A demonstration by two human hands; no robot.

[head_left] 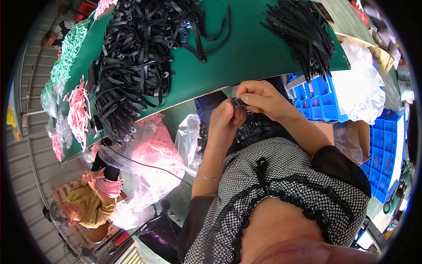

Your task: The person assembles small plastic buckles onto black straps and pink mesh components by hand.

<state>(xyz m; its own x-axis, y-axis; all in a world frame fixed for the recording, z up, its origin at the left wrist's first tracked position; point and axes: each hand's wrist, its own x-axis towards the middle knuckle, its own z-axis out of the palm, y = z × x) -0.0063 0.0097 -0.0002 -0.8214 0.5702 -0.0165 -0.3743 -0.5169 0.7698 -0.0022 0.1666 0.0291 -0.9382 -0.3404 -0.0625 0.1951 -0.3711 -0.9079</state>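
Note:
Close to the table's front edge, both my hands meet over a small black buckle-like piece (237, 103). My left hand (223, 118) pinches it from the left with thumb and fingers closed. From the right, my right hand (263, 97) grips the same piece between thumb and forefinger. Its finer details are too small to make out. Across my lap lies a heap of black straps with buckles (252, 131), just below my hands. On the green table (237, 59) a large tangled pile of black straps (136, 57) spreads at the left, and a neater bundle of black straps (303, 35) lies at the right.
Blue compartment bins (318, 99) and a white plastic bag (362, 81) stand to the right. Left of me are clear bags of pink straps (158, 152) and a dark cable (147, 163). Another person (90, 200) sits at the lower left holding pink straps.

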